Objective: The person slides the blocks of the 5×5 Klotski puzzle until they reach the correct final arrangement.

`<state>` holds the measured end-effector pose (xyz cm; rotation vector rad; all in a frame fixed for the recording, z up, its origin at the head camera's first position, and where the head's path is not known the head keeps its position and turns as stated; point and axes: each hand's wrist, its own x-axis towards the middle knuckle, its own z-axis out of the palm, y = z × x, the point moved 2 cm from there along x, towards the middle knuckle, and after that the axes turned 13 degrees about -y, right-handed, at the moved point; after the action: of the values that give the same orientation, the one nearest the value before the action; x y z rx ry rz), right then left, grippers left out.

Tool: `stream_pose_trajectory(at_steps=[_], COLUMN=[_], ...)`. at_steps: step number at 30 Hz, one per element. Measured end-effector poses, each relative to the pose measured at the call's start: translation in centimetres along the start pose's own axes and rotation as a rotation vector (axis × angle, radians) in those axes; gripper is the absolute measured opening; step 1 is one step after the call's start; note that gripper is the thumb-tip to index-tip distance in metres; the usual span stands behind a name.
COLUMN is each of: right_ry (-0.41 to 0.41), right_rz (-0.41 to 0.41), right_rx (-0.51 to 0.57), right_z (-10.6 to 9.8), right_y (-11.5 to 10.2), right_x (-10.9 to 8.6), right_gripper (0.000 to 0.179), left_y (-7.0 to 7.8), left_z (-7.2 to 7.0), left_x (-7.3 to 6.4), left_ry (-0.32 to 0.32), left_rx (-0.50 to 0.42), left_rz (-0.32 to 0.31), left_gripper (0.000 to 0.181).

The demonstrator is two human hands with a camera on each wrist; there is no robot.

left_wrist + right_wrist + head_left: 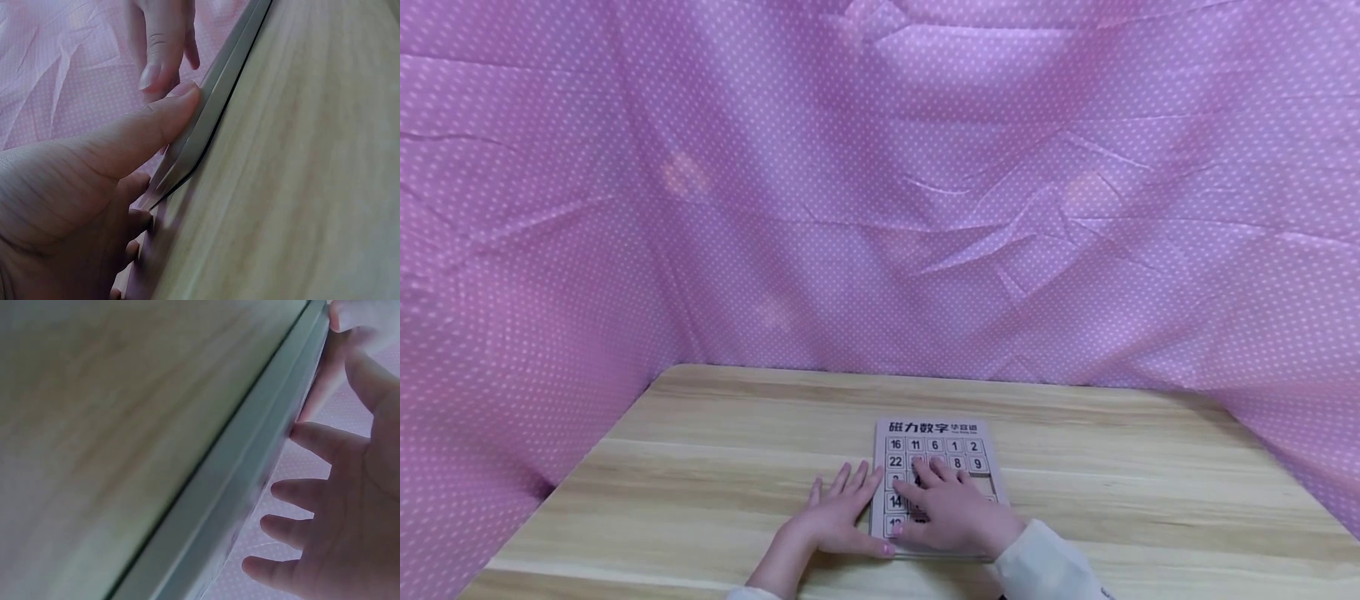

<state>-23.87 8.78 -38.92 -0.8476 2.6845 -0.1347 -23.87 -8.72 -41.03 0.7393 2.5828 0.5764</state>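
A magnetic number sliding puzzle point(996, 492) lies flat on the wooden table, with dark Chinese lettering along its far edge. Its top row of square tiles point(915, 445) reads 16, 11, 6, 1, 2. A gap shows at the right end of the third row. My left hand point(835, 521) is spread along the puzzle's left side, its thumb at the near left corner. In the left wrist view that thumb point(156, 119) lies against the frame's edge. My right hand point(958, 508) reaches over the tiles with fingers spread, hiding several numbers. Index fingertip touches the tile face in the right wrist view.
Light wood-grain table point(700, 467) extends around the puzzle on every side. Pink cloth with white dots point(850, 250) hangs behind the table and along both sides. A pale sleeve point(1048, 562) covers the right wrist.
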Motion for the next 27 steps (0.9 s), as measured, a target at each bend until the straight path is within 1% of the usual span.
stream_pose_trajectory(at_steps=[3, 9, 14, 19, 24, 27], right_ry=[0.003, 0.013, 0.007, -0.012, -0.052, -0.061], right_rz=[0.009, 0.009, 0.009, -0.024, -0.109, -0.131], right_rx=[-0.003, 0.027, 0.014, -0.014, -0.031, -0.058], right_z=[0.0, -0.1, 0.1, 0.8, 1.2, 1.1], right_y=[0.3, 1.5, 1.8, 0.9, -0.6, -1.3], right_x=[-0.2, -1.5, -1.9, -2.5, -3.5, -3.9], right_gripper=[0.068, 0.066, 0.071, 0.074, 0.067, 0.065], left_y=[0.1, 0.2, 0.2, 0.3, 0.4, 0.3], left_z=[-0.1, -0.1, -0.1, 0.1, 0.1, 0.0], left_x=[0.0, 0.0, 0.0, 0.0, -0.1, -0.1], left_ry=[0.003, 0.010, 0.008, 0.001, 0.001, 0.003], left_rx=[0.000, 0.003, 0.002, -0.004, -0.006, -0.002], left_rz=[0.001, 0.001, -0.001, -0.004, -0.010, -0.013], left_gripper=[0.101, 0.102, 0.102, 0.102, 0.102, 0.102])
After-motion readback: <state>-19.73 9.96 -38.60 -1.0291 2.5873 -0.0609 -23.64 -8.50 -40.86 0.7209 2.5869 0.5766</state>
